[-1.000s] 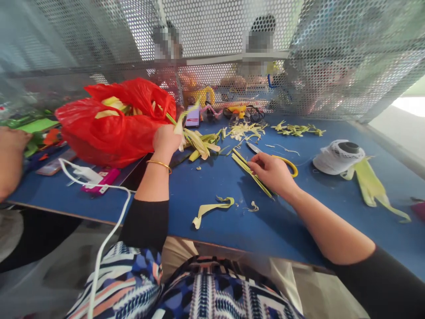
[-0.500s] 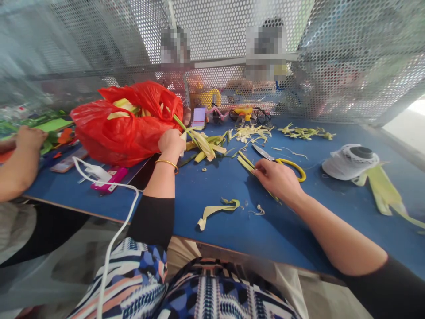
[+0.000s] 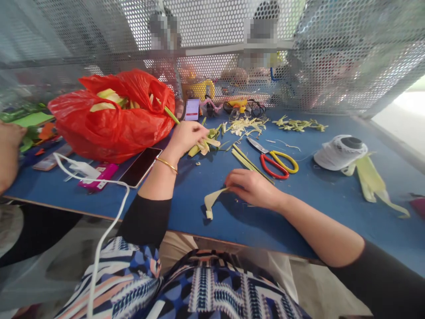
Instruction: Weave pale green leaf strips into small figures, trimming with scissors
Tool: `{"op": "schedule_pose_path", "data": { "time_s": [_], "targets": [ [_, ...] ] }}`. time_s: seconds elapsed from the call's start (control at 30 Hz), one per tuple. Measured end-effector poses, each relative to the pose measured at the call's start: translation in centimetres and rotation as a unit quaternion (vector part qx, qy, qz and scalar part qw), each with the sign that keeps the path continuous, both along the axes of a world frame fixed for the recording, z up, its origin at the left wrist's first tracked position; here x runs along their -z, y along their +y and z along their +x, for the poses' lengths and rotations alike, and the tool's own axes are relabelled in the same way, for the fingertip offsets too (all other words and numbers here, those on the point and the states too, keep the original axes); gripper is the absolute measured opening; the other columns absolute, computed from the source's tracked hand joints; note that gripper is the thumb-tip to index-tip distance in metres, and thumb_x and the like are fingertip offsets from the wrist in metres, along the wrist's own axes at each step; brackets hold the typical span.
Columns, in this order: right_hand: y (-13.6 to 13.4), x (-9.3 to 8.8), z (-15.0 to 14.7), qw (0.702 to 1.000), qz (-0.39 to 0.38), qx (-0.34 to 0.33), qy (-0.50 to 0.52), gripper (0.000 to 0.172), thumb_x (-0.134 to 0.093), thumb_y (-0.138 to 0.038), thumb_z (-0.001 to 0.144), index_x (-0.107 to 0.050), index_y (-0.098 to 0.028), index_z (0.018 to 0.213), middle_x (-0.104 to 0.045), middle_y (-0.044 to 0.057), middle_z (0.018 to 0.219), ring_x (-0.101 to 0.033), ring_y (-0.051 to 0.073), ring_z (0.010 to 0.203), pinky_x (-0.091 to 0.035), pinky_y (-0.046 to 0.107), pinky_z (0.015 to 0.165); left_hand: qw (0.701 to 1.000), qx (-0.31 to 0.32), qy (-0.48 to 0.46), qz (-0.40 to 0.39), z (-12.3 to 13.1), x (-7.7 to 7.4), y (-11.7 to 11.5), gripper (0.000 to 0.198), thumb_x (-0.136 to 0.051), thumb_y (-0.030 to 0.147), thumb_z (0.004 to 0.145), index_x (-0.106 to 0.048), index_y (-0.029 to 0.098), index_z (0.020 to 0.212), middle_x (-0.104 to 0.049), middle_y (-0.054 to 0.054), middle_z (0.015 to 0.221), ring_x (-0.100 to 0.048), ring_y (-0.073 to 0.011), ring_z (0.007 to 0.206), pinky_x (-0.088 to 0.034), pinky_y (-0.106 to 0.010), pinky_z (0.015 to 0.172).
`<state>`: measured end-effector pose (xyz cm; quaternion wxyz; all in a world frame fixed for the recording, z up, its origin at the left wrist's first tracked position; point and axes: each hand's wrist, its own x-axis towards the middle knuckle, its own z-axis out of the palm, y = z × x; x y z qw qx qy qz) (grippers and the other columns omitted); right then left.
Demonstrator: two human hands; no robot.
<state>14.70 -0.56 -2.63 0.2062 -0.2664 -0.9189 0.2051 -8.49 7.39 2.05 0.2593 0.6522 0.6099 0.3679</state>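
Note:
My left hand is over a pile of pale yellow-green corn husks, beside the red plastic bag. Its fingers are curled; what they hold, if anything, is hidden. Low over the table, my right hand has its fingertips closed on one end of a curled husk strip, whose other end points toward the table's front edge. Just beyond that hand lie several thin green husk strips. Scissors with one red and one yellow handle rest beside these.
A white thread cone stands at right by a wide husk piece. Shredded husks and a braided-looking strip lie farther back. At left are a phone, a white cable and another person's hand. Perforated metal mesh borders the back.
My right hand has left the green strips and scissors, moving nearer to me and taking hold of the curled strip. My left hand has shifted right, from the bag's edge over the husk pile.

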Motion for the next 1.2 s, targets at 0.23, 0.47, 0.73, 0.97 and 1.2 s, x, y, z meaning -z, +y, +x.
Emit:
{"op": "schedule_pose_path", "data": {
  "time_s": [0.23, 0.47, 0.73, 0.97, 1.2],
  "targets": [
    [1.5, -2.5, 2.6, 0.972, -0.033, 0.216, 0.089, 0.016, -0.056, -0.029, 0.085, -0.063, -0.019, 0.074, -0.058, -0.002, 0.063, -0.048, 0.013, 0.061, -0.036, 0.024, 0.059, 0.914, 0.315, -0.113, -0.229, 6.1, 0.9, -3.6, 0.019, -0.082, 0.025, 0.065, -0.070, 0.016, 0.077, -0.071, -0.004, 0.070, -0.064, -0.0133, 0.056, -0.044, -0.022, 0.051],
    [3.5, -3.7, 5.8, 0.928, -0.083, 0.324, 0.161, 0.022, -0.064, -0.038, 0.077, -0.067, -0.017, 0.071, -0.056, -0.002, 0.056, -0.042, 0.011, 0.054, -0.031, 0.026, 0.055, 0.890, 0.268, -0.253, -0.270, 6.1, 0.1, -3.6, 0.018, -0.059, 0.021, 0.089, -0.069, 0.011, 0.077, -0.043, 0.006, 0.050, -0.029, -0.0016, 0.036, -0.017, -0.016, 0.037],
    [4.3, -4.2, 7.2, 0.904, 0.004, 0.368, 0.216, 0.016, -0.065, -0.033, 0.072, -0.071, -0.019, 0.068, -0.065, 0.001, 0.062, -0.053, 0.015, 0.060, -0.039, 0.029, 0.061, 0.885, 0.156, -0.329, -0.291, 5.8, 0.0, -3.0, 0.030, -0.054, 0.017, 0.089, -0.062, 0.012, 0.061, -0.037, 0.006, 0.043, -0.033, -0.0035, 0.035, -0.024, -0.017, 0.038],
    [4.1, -4.6, 7.3, 0.891, 0.047, 0.387, 0.234, 0.016, -0.064, -0.033, 0.073, -0.070, -0.020, 0.067, -0.066, 0.002, 0.064, -0.056, 0.015, 0.057, -0.040, 0.028, 0.058, 0.901, 0.101, -0.379, -0.187, 6.2, -0.3, -3.2, 0.035, -0.057, 0.018, 0.089, -0.057, 0.014, 0.055, -0.041, 0.006, 0.042, -0.043, -0.0053, 0.038, -0.033, -0.017, 0.042],
    [3.6, -4.7, 6.9, 0.927, -0.130, 0.313, 0.158, 0.028, -0.067, -0.046, 0.071, -0.067, -0.019, 0.065, -0.057, -0.002, 0.049, -0.048, 0.011, 0.047, -0.035, 0.026, 0.049, 0.758, 0.076, -0.622, -0.178, 6.7, -0.2, -3.0, 0.038, -0.051, 0.017, 0.091, -0.043, 0.017, 0.054, -0.072, -0.008, 0.087, -0.069, -0.0136, 0.083, -0.052, -0.020, 0.060]
  ]
}}
